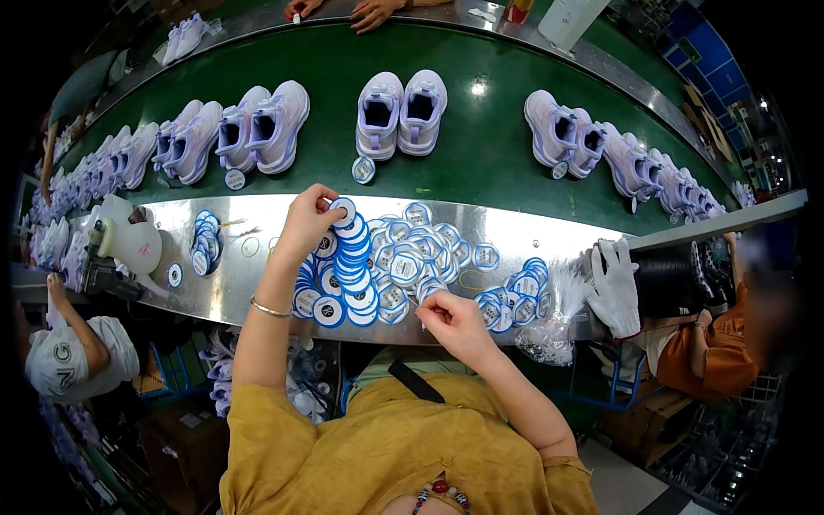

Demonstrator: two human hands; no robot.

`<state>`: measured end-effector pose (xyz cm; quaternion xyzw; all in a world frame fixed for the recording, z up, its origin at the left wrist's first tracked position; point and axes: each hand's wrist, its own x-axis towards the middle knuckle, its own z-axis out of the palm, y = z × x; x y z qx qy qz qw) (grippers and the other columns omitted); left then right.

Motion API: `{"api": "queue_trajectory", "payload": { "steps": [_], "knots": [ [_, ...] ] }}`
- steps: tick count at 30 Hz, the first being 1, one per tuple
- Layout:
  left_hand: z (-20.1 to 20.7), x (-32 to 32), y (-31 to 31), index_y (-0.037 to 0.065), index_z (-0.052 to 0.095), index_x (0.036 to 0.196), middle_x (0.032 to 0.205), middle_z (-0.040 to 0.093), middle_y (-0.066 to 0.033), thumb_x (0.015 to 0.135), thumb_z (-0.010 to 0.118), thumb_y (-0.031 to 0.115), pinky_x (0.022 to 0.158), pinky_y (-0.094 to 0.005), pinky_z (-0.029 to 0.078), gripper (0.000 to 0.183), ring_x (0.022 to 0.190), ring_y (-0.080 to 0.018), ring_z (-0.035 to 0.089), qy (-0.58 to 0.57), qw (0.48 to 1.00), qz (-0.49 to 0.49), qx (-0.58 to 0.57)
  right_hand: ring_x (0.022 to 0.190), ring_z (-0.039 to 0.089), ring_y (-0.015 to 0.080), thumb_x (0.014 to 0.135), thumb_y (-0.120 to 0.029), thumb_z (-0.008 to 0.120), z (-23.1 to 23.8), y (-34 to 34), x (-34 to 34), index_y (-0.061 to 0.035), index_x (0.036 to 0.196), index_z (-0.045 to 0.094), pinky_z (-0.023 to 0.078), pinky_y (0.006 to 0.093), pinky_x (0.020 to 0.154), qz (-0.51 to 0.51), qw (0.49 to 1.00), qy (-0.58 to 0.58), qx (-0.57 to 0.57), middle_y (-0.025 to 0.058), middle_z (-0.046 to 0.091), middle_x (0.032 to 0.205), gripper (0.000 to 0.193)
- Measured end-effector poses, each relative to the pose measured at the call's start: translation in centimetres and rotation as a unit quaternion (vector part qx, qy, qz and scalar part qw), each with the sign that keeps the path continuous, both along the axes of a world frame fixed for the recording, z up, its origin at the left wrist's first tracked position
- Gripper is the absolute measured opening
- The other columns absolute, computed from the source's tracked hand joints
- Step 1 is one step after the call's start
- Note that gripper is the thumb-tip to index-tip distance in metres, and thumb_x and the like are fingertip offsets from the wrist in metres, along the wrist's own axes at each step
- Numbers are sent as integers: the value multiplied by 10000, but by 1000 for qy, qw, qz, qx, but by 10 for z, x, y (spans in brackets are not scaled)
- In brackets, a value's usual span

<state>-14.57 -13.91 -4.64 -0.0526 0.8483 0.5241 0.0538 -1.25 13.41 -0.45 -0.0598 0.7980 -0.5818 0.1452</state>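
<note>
Between thumb and fingers, my left hand [311, 221] pinches a round blue-rimmed tag [344, 212] at the far end of a fanned row of such tags [352, 266]. My right hand [459, 324] is closed in a pinch near the front edge of the metal ledge. Its fingertips are just below a round tag [431, 287], beside a thin strand; what exactly they hold is too small to make out. Next to the row lies a loose heap of silver-and-blue tags [403, 253]. Another cluster of tags [519, 296] sits right of my right hand.
Pairs of lilac-white sneakers [399, 116] stand along the green belt [481, 154], several with round tags. On the metal ledge [558, 232] are a white bottle [129, 240], a smaller tag stack [206, 243], clear plastic strands [562, 309] and a white glove [614, 287]. Co-workers sit at both sides; another's hands [373, 13] rest opposite.
</note>
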Motion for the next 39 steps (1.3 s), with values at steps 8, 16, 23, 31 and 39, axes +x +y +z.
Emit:
{"api": "queue_trajectory", "payload": {
  "steps": [8, 16, 23, 31, 39],
  "knots": [
    [55, 58, 25, -5, 565, 961, 824, 665, -78, 853, 657, 88, 498, -196, 455, 169, 730, -148, 670, -79, 957, 21, 278, 512, 428, 76, 858, -83, 634, 15, -3, 1, 4, 812, 597, 345, 246, 490, -56, 998, 23, -31, 32, 498, 581, 105],
    [62, 94, 114, -3, 538, 993, 923, 674, -120, 878, 599, -11, 616, -254, 582, 130, 848, -210, 688, -81, 876, 11, 475, 501, 451, 71, 861, -63, 635, 30, 9, -3, 2, 784, 565, 338, 248, 465, -151, 981, 122, -30, 37, 525, 590, 123],
    [60, 101, 154, -8, 547, 999, 950, 668, -116, 880, 591, -31, 694, -272, 595, 129, 856, -185, 676, -90, 872, -35, 480, 475, 449, 74, 867, -62, 626, 32, 31, 2, -3, 766, 547, 336, 255, 443, -200, 971, 128, -18, 37, 505, 549, 141],
    [60, 107, 173, -17, 547, 976, 953, 669, -140, 903, 585, 8, 784, -302, 568, 86, 849, -200, 677, -99, 873, -45, 475, 476, 463, 82, 857, -57, 615, 27, 52, 12, 3, 765, 545, 355, 263, 444, -228, 967, 111, -7, 60, 518, 556, 131],
    [57, 121, 187, -12, 583, 883, 967, 673, -140, 937, 571, 74, 863, -331, 524, 103, 940, -195, 642, -132, 851, -63, 504, 596, 586, 279, 857, -65, 598, 34, 62, 25, -16, 829, 549, 441, 363, 528, -183, 968, 166, 49, 138, 577, 697, 75]
  ]
}}
